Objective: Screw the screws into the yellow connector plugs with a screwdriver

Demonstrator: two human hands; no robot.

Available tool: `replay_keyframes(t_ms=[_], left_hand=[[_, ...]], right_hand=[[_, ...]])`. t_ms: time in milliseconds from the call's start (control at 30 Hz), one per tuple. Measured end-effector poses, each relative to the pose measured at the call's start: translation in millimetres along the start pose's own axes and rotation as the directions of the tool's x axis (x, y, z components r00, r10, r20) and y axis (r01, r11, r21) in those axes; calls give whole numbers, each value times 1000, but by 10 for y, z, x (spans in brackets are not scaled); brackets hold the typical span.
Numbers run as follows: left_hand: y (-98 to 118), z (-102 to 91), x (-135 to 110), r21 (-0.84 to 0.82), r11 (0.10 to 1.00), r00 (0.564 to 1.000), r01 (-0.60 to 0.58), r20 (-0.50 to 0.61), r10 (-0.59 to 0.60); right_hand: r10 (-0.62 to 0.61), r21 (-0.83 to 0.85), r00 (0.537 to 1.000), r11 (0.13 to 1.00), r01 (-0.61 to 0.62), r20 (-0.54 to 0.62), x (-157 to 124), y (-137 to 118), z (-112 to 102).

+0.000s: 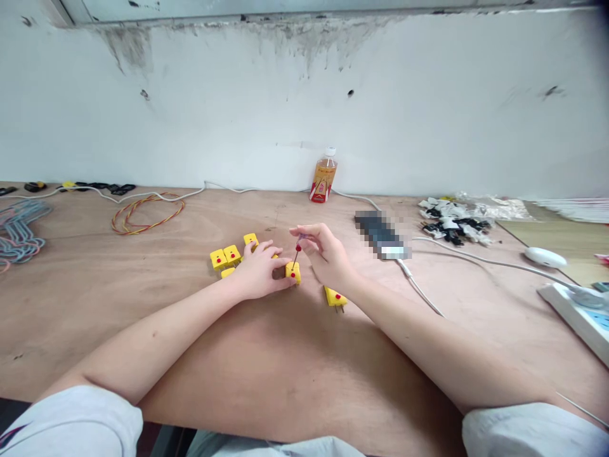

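A small yellow plug (294, 271) with a red dot stands on the table, pinched between the thumb and a finger of my left hand (259, 270). Above it, my right hand (326, 252) grips the top of a screwdriver (297, 252) with a red and purple handle. The screwdriver stands nearly upright, its thin shaft reaching down to the plug's top. More yellow plugs (232, 254) lie beside and partly behind my left hand. Another yellow plug (335, 297), its metal pins toward me, lies under my right wrist.
A drink bottle (323, 178) stands against the wall. To the right are a blurred phone (380, 233) on a white cable, black and white parts (454, 222) and a power strip (578, 314). Coiled red-yellow wire (143, 214) and bundled blue wires (21, 231) lie left.
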State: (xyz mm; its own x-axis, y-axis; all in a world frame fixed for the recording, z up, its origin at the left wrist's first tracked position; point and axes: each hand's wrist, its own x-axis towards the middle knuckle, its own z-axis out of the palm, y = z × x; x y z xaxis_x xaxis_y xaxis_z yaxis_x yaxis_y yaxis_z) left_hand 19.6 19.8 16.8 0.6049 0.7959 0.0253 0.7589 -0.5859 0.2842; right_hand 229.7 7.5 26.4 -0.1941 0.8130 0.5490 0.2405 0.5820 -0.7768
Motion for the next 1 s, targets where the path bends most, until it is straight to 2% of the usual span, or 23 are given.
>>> replay_keyframes(t_ms=[100,200,300,400,533,667,733,900,1000], left_hand=[[17,-9,-6,0,1000,1000,4,1,-4],[42,-16,-11,3,1000,1000,25,-5,-25],[50,-15,-12,9,999,999,37,0,-37],[33,-3,-8,11,1000,1000,27,3,-27],[13,7,1,11,1000,1000,23,-10,-23],[27,-1,7,19,1000,1000,18,-17,-18],[35,-6,7,6,1000,1000,17,-20,-17],[33,0,6,-13,999,999,39,-6,-39],[24,5,1,-15,999,999,34,-3,-34]], right_hand=[[91,116,995,989,-95,43,41,-36,-37],[137,67,990,989,-135,-17,52,-33,-22],[101,-35,986,994,-106,-131,7,12,38],[-8,-87,979,996,-10,-205,-71,69,99],[-102,-50,990,994,98,-96,-103,103,94],[2,140,999,990,-7,37,-32,94,12],[62,164,996,984,-73,71,-3,87,-8],[56,107,993,993,-45,-102,-51,92,103],[35,73,988,997,-24,-154,-100,111,178]])
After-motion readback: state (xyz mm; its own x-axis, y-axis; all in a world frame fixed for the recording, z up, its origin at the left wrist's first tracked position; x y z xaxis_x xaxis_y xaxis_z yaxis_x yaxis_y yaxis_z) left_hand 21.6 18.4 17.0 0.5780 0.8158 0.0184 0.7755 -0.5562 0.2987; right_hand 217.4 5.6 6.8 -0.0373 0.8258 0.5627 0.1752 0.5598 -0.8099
